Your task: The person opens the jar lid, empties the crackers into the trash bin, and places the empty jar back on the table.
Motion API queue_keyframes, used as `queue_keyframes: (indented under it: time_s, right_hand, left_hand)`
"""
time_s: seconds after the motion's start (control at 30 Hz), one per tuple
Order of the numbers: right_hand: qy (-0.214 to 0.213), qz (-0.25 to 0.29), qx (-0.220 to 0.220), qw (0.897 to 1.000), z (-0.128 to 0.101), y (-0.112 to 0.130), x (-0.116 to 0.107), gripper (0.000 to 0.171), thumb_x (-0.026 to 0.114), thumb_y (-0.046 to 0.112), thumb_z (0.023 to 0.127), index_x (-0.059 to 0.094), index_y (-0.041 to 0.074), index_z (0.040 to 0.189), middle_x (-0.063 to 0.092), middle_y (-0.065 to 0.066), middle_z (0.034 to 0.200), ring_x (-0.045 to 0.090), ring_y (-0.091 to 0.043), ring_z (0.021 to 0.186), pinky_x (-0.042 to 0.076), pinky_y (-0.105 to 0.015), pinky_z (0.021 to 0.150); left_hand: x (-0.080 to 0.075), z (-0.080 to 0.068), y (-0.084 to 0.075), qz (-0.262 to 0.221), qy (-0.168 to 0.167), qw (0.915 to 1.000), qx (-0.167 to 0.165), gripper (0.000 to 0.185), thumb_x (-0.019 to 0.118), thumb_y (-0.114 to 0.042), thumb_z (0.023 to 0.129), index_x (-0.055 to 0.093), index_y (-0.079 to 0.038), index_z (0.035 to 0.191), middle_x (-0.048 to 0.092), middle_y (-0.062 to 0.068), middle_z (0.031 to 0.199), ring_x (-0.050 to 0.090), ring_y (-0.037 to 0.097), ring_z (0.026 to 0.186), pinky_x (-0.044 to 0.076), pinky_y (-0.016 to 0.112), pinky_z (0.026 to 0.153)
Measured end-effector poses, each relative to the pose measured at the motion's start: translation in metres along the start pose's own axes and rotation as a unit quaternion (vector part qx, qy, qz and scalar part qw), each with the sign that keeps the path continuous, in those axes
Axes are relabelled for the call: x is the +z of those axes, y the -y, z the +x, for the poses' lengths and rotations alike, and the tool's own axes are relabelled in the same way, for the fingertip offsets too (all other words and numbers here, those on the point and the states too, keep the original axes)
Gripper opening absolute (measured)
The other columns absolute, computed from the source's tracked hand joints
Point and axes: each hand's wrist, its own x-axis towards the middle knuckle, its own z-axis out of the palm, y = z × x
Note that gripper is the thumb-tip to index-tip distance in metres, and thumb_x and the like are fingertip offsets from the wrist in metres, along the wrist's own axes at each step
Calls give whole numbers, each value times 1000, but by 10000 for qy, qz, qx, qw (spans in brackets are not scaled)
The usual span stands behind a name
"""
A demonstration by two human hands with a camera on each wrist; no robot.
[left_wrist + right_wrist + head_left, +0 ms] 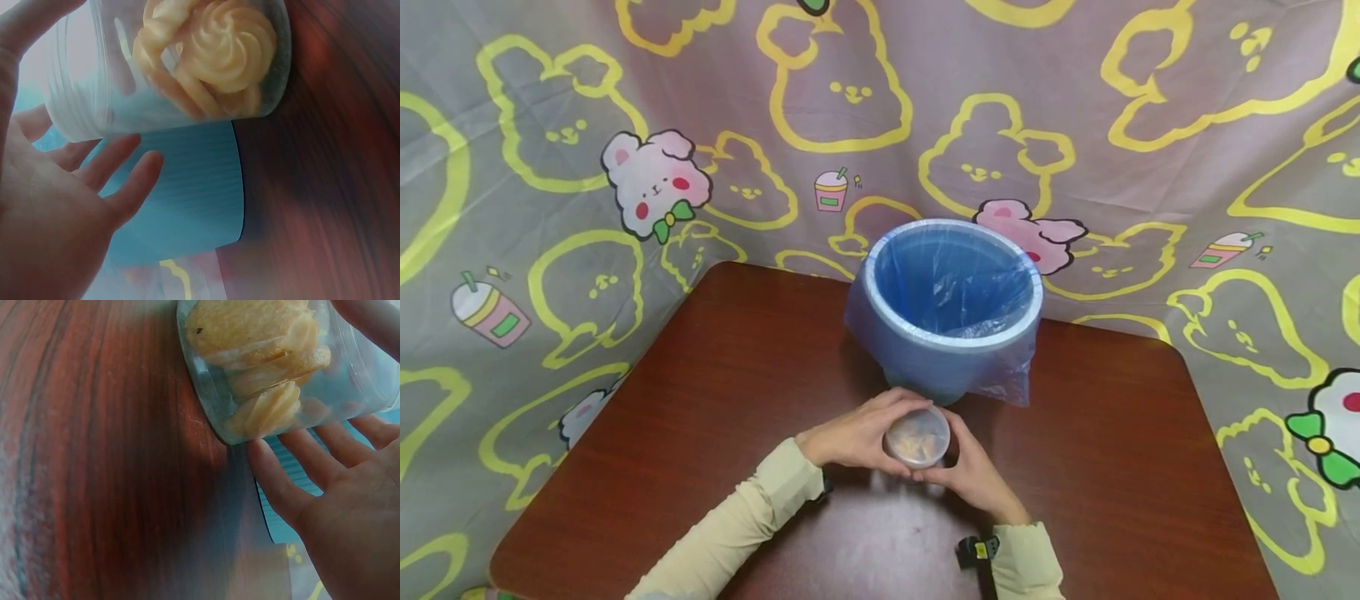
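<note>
A clear round jar [917, 437] of swirled butter cookies is between both hands, near the middle of the table. In the head view its pale translucent lid faces up. My left hand [867, 432] holds the jar from the left, thumb at the near side and fingers round the far side of its top. From the right, my right hand [972, 471] grips it, thumb in front and fingers behind. The left wrist view shows piped cookies [228, 47] at the jar's bottom. In the right wrist view, more cookies [269, 406] lean against the wall, and a fingertip touches low on the jar.
A blue bin [925, 379] lined with a thin blue plastic bag [1011, 371] stands just behind the hands. The dark red-brown table [760, 358] has rounded corners. Grey cloth [910, 179] with yellow cartoon outlines hangs around its back and sides.
</note>
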Motion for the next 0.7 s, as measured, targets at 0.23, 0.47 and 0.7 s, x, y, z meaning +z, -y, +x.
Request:
queue_keyframes:
  time_s: [0.23,0.47,0.7]
  right_hand:
    - [-29,-220,50,9997,-1,12,0,93,89,15,66,38,12,143,50,-10,139,49,-28,126,43,-40,101]
    - [143,-101,33,9998,-4,37,-4,90,87,8,68,37,3,143,49,-17,139,49,-34,125,44,-36,99]
    - [141,-113,46,9998,-4,38,-4,89,87,8,68,38,4,142,49,-14,139,48,-32,126,43,-36,100]
  left_hand:
    - [-4,-3,1,-126,100,9998,-133,93,86,-38,69,39,-14,146,44,0,139,44,12,127,41,31,107]
    - [-10,-8,2,-217,145,9991,-331,89,85,-35,72,40,-17,146,46,-1,137,46,10,125,43,31,105]
    - [-12,-11,4,-178,133,9988,-438,86,84,-35,73,41,-17,145,47,-2,135,46,9,124,42,31,105]
